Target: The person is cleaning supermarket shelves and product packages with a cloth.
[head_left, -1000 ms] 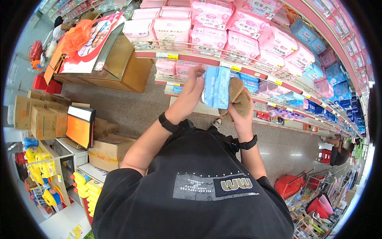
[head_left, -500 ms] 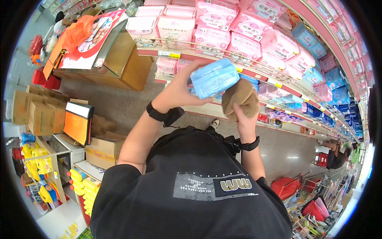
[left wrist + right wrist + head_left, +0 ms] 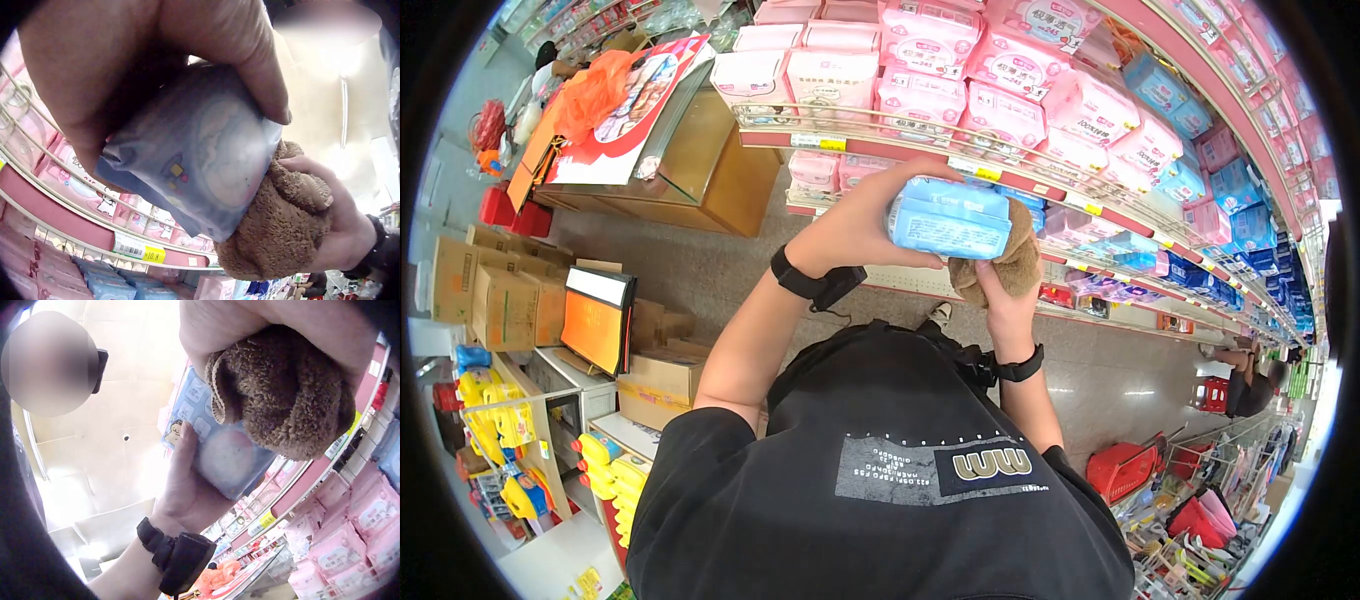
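A light blue soft package (image 3: 950, 217) is gripped by the left hand (image 3: 855, 225), with the thumb along one side and the fingers on the other. The right hand (image 3: 1010, 300) holds a bunched brown cloth (image 3: 1022, 252) against the package's right end. In the left wrist view the package (image 3: 206, 147) shows a pale oval print, and the cloth (image 3: 275, 228) lies at its edge. From the right wrist, the cloth (image 3: 287, 394) is seen wrapped in the curled right hand (image 3: 262, 325), partly covering the package (image 3: 228, 453).
Shelves of pink packs (image 3: 920, 100) stand in front, with a wire rail and price tags. A wooden glass-topped counter (image 3: 730, 170) is at the upper left. Cardboard boxes (image 3: 505, 300) stand at left, yellow bottles (image 3: 615, 475) below them. A red basket (image 3: 1122, 470) lies at lower right.
The package has turned from upright to lying lengthwise across, tilting and then levelling. The left hand has shifted its hold around it, and the cloth has moved with the right hand.
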Demonstrator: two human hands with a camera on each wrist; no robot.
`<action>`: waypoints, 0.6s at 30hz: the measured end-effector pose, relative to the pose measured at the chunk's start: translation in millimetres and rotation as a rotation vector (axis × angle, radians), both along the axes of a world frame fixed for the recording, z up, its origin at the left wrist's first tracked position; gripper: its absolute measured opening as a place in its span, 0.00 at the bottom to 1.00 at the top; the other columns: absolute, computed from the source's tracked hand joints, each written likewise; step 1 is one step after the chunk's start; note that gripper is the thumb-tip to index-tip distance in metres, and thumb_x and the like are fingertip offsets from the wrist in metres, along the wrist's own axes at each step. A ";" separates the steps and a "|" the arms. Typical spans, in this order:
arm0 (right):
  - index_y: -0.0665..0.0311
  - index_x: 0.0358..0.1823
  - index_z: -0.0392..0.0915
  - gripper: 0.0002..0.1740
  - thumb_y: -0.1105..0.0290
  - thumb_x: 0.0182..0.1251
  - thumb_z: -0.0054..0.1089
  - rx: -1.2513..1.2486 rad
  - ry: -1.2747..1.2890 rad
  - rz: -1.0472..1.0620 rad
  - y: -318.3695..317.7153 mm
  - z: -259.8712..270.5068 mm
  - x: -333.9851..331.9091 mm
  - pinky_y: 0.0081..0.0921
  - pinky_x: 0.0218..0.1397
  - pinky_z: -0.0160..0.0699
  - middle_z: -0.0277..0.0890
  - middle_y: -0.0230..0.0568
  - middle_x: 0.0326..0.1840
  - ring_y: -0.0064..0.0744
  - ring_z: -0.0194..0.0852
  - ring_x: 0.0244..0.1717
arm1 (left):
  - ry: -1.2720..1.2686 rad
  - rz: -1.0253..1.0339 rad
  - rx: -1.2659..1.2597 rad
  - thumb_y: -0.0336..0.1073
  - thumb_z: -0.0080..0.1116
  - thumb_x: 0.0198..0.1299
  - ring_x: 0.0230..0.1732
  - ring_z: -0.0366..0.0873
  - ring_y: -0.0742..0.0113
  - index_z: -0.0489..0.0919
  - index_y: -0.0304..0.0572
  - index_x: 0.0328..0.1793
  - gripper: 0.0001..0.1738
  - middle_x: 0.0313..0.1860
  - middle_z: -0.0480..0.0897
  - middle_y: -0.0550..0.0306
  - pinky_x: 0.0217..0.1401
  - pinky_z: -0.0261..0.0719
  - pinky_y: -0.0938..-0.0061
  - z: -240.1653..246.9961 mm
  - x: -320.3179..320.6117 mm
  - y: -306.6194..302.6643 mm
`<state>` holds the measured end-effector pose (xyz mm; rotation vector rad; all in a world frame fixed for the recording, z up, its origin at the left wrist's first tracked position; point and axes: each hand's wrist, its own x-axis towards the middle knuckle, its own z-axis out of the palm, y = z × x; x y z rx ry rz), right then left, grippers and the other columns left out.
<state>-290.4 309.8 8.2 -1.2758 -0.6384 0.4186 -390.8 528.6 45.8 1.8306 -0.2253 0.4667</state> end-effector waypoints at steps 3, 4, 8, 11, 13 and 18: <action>0.72 0.77 0.62 0.40 0.80 0.65 0.70 0.005 0.011 0.003 -2.2 -6.6 1.6 0.35 0.75 0.71 0.73 0.46 0.70 0.35 0.73 0.70 | -0.004 0.007 0.002 0.35 0.87 0.42 0.71 0.78 0.57 0.72 0.43 0.74 0.50 0.68 0.81 0.52 0.74 0.75 0.62 -0.5 -0.5 -1.5; 0.72 0.77 0.62 0.40 0.80 0.65 0.70 0.005 0.004 -0.007 -2.3 -9.3 1.3 0.35 0.75 0.71 0.73 0.46 0.70 0.35 0.73 0.71 | -0.007 0.011 0.009 0.35 0.87 0.42 0.71 0.78 0.57 0.72 0.43 0.74 0.50 0.68 0.81 0.52 0.74 0.75 0.62 -0.1 -1.1 -1.6; 0.73 0.78 0.61 0.40 0.80 0.65 0.70 0.001 -0.021 -0.003 -2.6 -8.1 0.2 0.36 0.75 0.71 0.73 0.47 0.71 0.36 0.72 0.71 | -0.023 0.011 0.038 0.35 0.87 0.42 0.70 0.78 0.57 0.73 0.43 0.73 0.49 0.67 0.81 0.52 0.74 0.75 0.62 -0.7 -2.0 -1.5; 0.73 0.78 0.61 0.40 0.81 0.65 0.70 -0.016 -0.044 -0.011 -3.2 -6.1 -1.5 0.36 0.75 0.71 0.73 0.48 0.71 0.36 0.72 0.72 | -0.010 0.006 0.037 0.35 0.86 0.42 0.70 0.78 0.57 0.74 0.43 0.73 0.48 0.67 0.81 0.52 0.74 0.75 0.62 -0.3 -2.8 -1.7; 0.72 0.78 0.61 0.41 0.80 0.65 0.70 -0.002 -0.034 -0.004 -3.1 -6.9 -1.5 0.36 0.75 0.71 0.72 0.48 0.71 0.36 0.72 0.72 | -0.006 0.004 0.026 0.35 0.86 0.42 0.70 0.78 0.57 0.74 0.43 0.73 0.48 0.68 0.81 0.53 0.74 0.75 0.62 -1.3 -3.5 -2.7; 0.71 0.78 0.61 0.40 0.80 0.65 0.70 0.006 -0.015 -0.013 -2.6 -7.6 -1.1 0.36 0.74 0.72 0.73 0.47 0.71 0.36 0.72 0.71 | 0.033 -0.025 -0.019 0.34 0.84 0.44 0.74 0.74 0.57 0.72 0.40 0.74 0.48 0.70 0.78 0.52 0.78 0.69 0.61 0.2 -5.8 -3.6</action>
